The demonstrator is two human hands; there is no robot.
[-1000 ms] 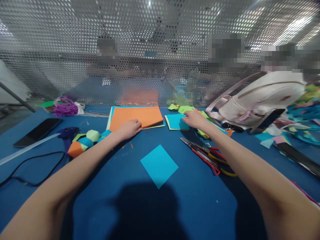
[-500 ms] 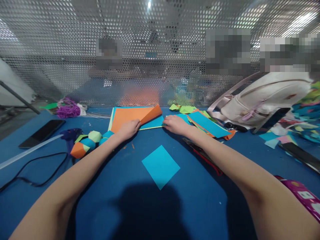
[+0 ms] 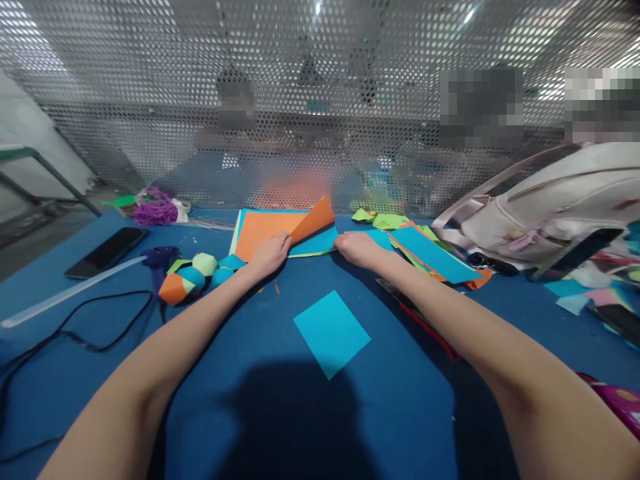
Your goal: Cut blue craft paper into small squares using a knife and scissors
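My left hand (image 3: 271, 252) has its fingers closed on the front edge of an orange paper sheet (image 3: 265, 225), whose right corner curls up. Beneath that sheet lies a blue paper sheet (image 3: 320, 240), with pale green paper showing along the stack's edges. At the stack's front right corner, the fingers of my right hand (image 3: 360, 248) are pinched on the paper; how many layers they hold is hidden. A single blue paper square (image 3: 332, 333) lies flat on the table, nearer to me than both hands.
Folded paper shapes (image 3: 193, 277) sit beside a glue gun (image 3: 160, 260) with a cord at left. Behind it are a phone (image 3: 107, 252) and purple string (image 3: 155, 208). Blue and orange paper pieces (image 3: 435, 253) and a pale backpack (image 3: 555, 200) lie right. A perforated metal screen (image 3: 300, 147) stands behind.
The fingers of my right hand have closed more tightly at the stack's corner. My left hand still holds the orange sheet. The whole view has shifted slightly left.
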